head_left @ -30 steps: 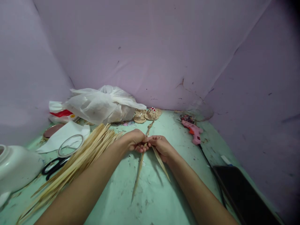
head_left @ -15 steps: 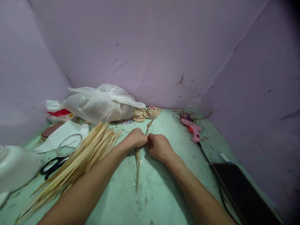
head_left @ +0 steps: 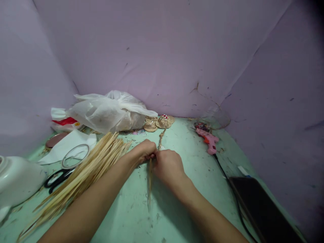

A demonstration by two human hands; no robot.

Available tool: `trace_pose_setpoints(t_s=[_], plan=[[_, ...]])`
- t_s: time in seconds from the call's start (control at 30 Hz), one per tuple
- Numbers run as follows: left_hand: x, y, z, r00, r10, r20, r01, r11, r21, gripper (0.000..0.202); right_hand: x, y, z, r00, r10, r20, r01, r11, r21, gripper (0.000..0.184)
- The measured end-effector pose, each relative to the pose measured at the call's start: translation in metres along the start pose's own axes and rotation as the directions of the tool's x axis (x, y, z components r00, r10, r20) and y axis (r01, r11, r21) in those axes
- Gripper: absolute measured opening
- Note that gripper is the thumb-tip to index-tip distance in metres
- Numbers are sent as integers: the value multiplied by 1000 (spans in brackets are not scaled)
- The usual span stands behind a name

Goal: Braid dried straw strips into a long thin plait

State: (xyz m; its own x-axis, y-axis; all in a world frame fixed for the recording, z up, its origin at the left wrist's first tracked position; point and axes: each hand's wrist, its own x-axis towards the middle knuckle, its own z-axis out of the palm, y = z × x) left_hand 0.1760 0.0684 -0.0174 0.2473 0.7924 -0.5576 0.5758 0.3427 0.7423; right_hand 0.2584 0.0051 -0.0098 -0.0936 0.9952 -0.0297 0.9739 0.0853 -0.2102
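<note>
Both hands meet over the middle of the green table. My left hand (head_left: pixel 147 151) is closed on a braided cord of dry straw (head_left: pixel 161 136), which runs from the fingers toward the back wall. My right hand (head_left: pixel 169 165) is closed right beside it, knuckles up, and its fingertips are hidden behind the hand. A loose straw end (head_left: pixel 150 185) hangs down between the hands toward me. Beyond the cord lie small woven straw pieces (head_left: pixel 162 122), one with a red and white trim. To the left of my left hand is a bundle of dry straw strips (head_left: pixel 91 172).
At the left are black-handled scissors (head_left: pixel 56 179), a roll of tape (head_left: pixel 75 156) and a white bottle (head_left: pixel 20 182). A white plastic bag (head_left: pixel 111 113) rests against the back wall. On the right are a pink glue gun (head_left: pixel 208 140) with its cord and a dark phone-like slab (head_left: pixel 263 206).
My right hand has shifted a little left and toward me, turning its knuckles up beside the left hand. The loose straw end now hangs closer to the right hand.
</note>
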Motion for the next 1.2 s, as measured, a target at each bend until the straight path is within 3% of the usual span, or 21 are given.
trace_pose_setpoints(t_s=[0.1, 0.23, 0.3, 0.37, 0.43, 0.53, 0.6, 0.63, 0.8, 0.9, 1.0, 1.13, 1.2], plan=[[-6, 4, -5, 1000, -15, 19, 15, 999, 35, 11, -3, -5, 1, 997, -75, 21, 75, 996, -37, 20], [-4, 1, -10, 993, 84, 78, -91, 992, 93, 12, 1, 11, -15, 995, -78, 69, 74, 995, 61, 14], [0, -3, -13, 979, 142, 145, -155, 985, 77, 10, 6, 26, -24, 999, 40, 31, -45, 980, 192, 16], [5, -8, -15, 966, 173, 190, -186, 981, 49, 7, 13, 39, -28, 971, 228, -67, -194, 925, 328, 18], [8, -10, -17, 963, 176, 203, -186, 982, 31, 6, 18, 44, -26, 952, 297, 72, -287, 792, 539, 14], [9, -11, -17, 964, 176, 198, -191, 980, 60, 4, 21, 35, -16, 889, 137, 437, -454, 387, 803, 11], [8, -10, -18, 963, 182, 200, -203, 975, 86, 5, 21, 28, -9, 855, 63, 515, -516, 206, 831, 11], [7, -9, -18, 960, 186, 207, -209, 973, 96, 5, 21, 26, -6, 852, 62, 520, -522, 177, 834, 11], [8, -9, -17, 948, 220, 228, -260, 952, 161, 10, 26, 32, 9, 892, 122, 436, -451, 329, 830, 14], [9, -11, -15, 957, 241, 161, -280, 914, 293, 10, 30, 38, 19, 917, 173, 359, -399, 432, 809, 13], [3, -7, -17, 960, 273, 62, -266, 819, 508, 11, 31, 39, 25, 928, 215, 304, -371, 488, 790, 11], [-24, 12, -18, 962, 251, -110, -90, 666, 740, 20, 29, 37, 24, 912, 241, 331, -407, 437, 802, 7], [-39, 20, -12, 952, 284, -114, -94, 625, 775, 22, 28, 35, 21, 902, 243, 356, -425, 367, 827, 6]])
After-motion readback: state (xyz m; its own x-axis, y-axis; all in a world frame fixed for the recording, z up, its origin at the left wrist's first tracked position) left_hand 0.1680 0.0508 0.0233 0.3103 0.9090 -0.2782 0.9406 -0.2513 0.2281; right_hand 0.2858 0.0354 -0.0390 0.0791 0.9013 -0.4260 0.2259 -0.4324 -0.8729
